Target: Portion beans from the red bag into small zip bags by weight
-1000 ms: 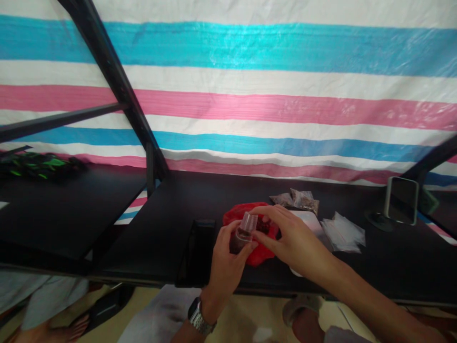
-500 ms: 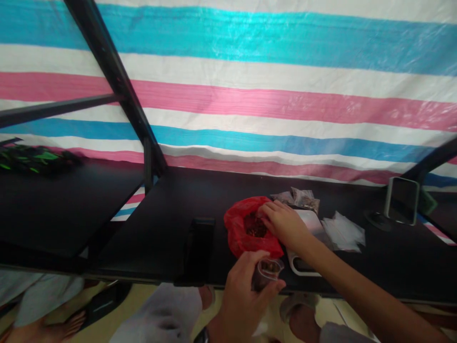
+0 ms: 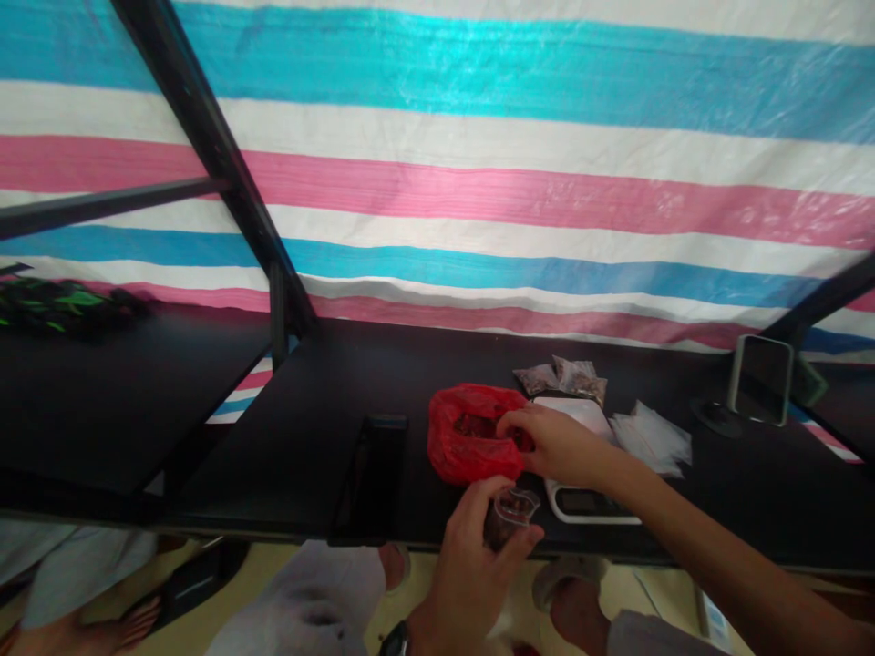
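Hands (image 3: 557,446) crowd the black table's front edge (image 3: 205,527).

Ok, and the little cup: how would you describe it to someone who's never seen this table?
Start at the black table under the striped tarp. Near its front edge sits a red plastic bag; just below that, the left hand grips a small clear plastic cup. It's the one see-through cup, with dark contents, held, not lying on the table.
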{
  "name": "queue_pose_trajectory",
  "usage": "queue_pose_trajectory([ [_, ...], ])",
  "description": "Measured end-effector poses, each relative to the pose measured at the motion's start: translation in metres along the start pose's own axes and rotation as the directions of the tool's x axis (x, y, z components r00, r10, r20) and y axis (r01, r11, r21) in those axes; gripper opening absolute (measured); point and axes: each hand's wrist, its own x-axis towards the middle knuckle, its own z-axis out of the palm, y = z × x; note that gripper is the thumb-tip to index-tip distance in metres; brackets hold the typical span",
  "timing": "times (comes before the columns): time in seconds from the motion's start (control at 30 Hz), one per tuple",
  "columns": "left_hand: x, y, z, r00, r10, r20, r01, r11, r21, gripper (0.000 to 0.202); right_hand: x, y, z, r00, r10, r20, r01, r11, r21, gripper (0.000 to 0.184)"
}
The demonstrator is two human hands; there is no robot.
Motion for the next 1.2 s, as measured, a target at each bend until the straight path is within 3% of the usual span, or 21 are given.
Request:
queue_pose_trajectory([
  [0.13,0.006,-0.003,-0.004,0.998,0.029,-0.051,-0.027,0.999,0.035,0.046,-0.002,-0.004,0.001,0.998,0.04,0.045,-0.045,0.991,0.127,0.021],
  [0.27,0.011,-0.001,-0.011,0.978,0.163,-0.133,-0.14,0.976,0.165,0.043,0.001,-0.003,0.002,0.991,0.101,0.085,-0.127,0.899,0.418,0.015],
  [0.4,0.012,0.01,-0.021,0.873,0.435,-0.221,-0.324,0.855,0.404,0.036,0.002,0.003,0.004,0.981,0.177,0.083,-0.192,0.79,0.583,0.013],
  [0.5,0.016,0.021,-0.029,0.795,0.583,-0.167,-0.472,0.768,0.433,0.035,0.001,0.008,0.005,0.98,0.173,0.096,-0.191,0.708,0.68,0.018],
  [0.57,0.022,0.026,-0.034,0.776,0.62,-0.118,-0.535,0.746,0.396,0.038,-0.001,0.008,0.006,0.982,0.164,0.095,-0.18,0.657,0.732,0.023],
  [0.67,0.034,0.028,-0.035,0.815,0.576,-0.067,-0.523,0.78,0.343,0.037,-0.003,0.005,0.003,0.979,0.193,0.073,-0.18,0.627,0.758,0.029],
  [0.77,0.043,0.024,-0.033,0.904,0.411,-0.122,-0.36,0.883,0.302,0.028,-0.006,-0.002,-0.005,0.967,0.253,0.033,-0.187,0.616,0.765,0.031],
  [0.87,0.046,0.021,-0.031,0.955,0.229,-0.188,-0.185,0.956,0.227,0.026,-0.01,-0.008,-0.015,0.956,0.293,-0.015,-0.179,0.622,0.763,0.034],
  [1.03,0.044,0.015,-0.03,0.974,0.103,-0.204,-0.075,0.987,0.142,0.033,-0.016,-0.023,-0.021,0.97,0.18,-0.166,-0.021,0.735,0.678,0.029],
  [1.13,0.044,0.011,-0.029,0.975,0.083,-0.207,-0.059,0.991,0.118,0.033,-0.022,-0.038,-0.019,0.953,0.087,-0.29,0.072,0.865,0.496,0.016],
  [1.2,0.044,0.01,-0.029,0.974,0.078,-0.213,-0.058,0.994,0.097,0.033,-0.026,-0.048,-0.016,0.942,0.019,-0.335,0.11,0.925,0.363,0.016],
])
